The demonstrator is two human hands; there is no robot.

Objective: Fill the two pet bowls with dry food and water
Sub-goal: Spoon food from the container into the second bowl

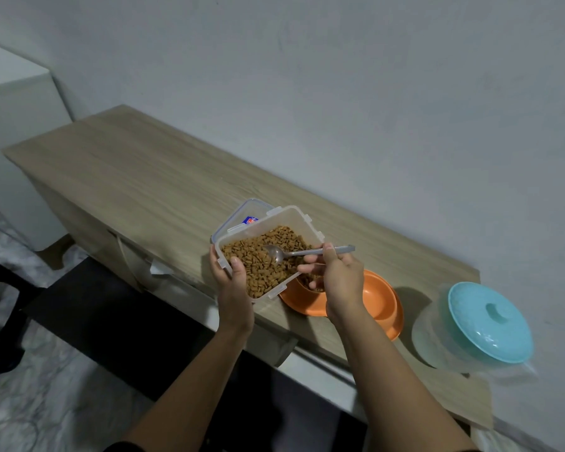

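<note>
A clear plastic container (299, 223) holding brown dry food (258, 265) is tilted above the table, with my left hand (230, 282) gripping its near left corner. My right hand (338, 277) holds a metal spoon (294, 253), its bowl resting on the kibble. Under the container's right end sits an orange double pet bowl (377, 295). Its left cup shows some kibble beside my fingers; its right cup looks bare. My right hand hides part of the bowl.
The container's lid (242, 216) lies on the wooden table (137, 177) just behind the container. A clear tub with a turquoise lid (485, 321) stands to the right of the pet bowl. A wall runs behind the table; a dark chair is at the far left.
</note>
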